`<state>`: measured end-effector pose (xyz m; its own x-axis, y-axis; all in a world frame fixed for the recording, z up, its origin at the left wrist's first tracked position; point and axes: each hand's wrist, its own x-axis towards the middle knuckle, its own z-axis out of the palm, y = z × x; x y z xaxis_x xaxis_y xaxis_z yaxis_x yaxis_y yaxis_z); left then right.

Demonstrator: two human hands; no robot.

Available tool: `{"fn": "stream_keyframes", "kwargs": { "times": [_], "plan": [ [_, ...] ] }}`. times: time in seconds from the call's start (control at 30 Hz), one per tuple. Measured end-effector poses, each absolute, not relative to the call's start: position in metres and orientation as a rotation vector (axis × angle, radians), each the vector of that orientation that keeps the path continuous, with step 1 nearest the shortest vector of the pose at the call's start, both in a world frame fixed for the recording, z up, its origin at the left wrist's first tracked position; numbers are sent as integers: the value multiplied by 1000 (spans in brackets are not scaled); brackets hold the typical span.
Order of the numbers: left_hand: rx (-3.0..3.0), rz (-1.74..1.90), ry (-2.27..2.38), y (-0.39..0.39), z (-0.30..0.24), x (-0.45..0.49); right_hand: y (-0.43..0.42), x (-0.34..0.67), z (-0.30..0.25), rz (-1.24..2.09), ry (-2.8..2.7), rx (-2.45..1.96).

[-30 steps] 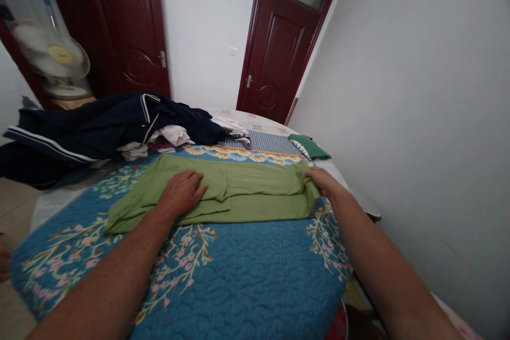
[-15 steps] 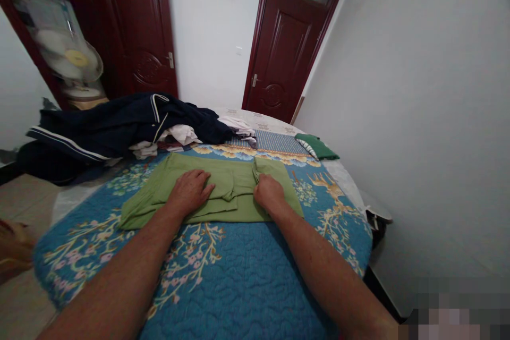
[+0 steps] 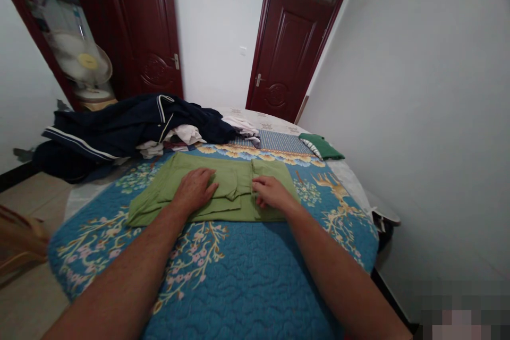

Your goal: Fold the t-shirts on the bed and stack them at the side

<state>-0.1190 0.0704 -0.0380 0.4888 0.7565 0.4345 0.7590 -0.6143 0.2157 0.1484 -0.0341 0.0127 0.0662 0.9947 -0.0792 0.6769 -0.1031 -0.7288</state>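
Observation:
A green garment lies flat on a blue floral quilt, its right end folded over onto the middle. My left hand rests palm down on the garment's centre, fingers stretched out. My right hand lies flat on the folded-over right part, fingers pointing left and pressing the cloth. Neither hand grips anything.
A heap of dark navy clothing with white pieces covers the far left of the bed. A folded green item and striped cloth lie at the far right. Two dark red doors, a fan and a grey wall surround the bed.
My right hand carried the garment's right end leftward, folded it over the middle, then flattened on top of it. The left hand stayed in place. The view shifted slightly.

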Motion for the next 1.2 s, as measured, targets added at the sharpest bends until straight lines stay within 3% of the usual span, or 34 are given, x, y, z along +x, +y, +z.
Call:
{"fn": "stream_keyframes", "kwargs": {
  "times": [0.07,0.1,0.23,0.33,0.77,0.93,1.07,1.2],
  "plan": [
    [-2721,-887,-1306,64,-32,-114,-39,168,17,985,-1526,-1658],
    [-2735,-936,-1256,60,-29,-110,-42,179,17,906,-1505,-1647],
    [-2845,-1037,-1034,36,-18,-82,-57,210,3,115,-1750,-1819],
    [-2923,-995,-893,20,-18,-56,-69,207,-17,-121,-2029,-1911],
    [-2970,-704,-851,29,-26,-5,-77,180,-21,102,-2305,-1633],
    [-3003,-567,-978,32,-28,4,-82,192,-13,434,-2051,-1444],
    [-2946,-514,-1025,25,-33,1,-71,215,-8,211,-1599,-1621],
    [-2905,-525,-1013,20,-32,0,-44,231,-19,-10,-1737,-1773]
  ]
}}
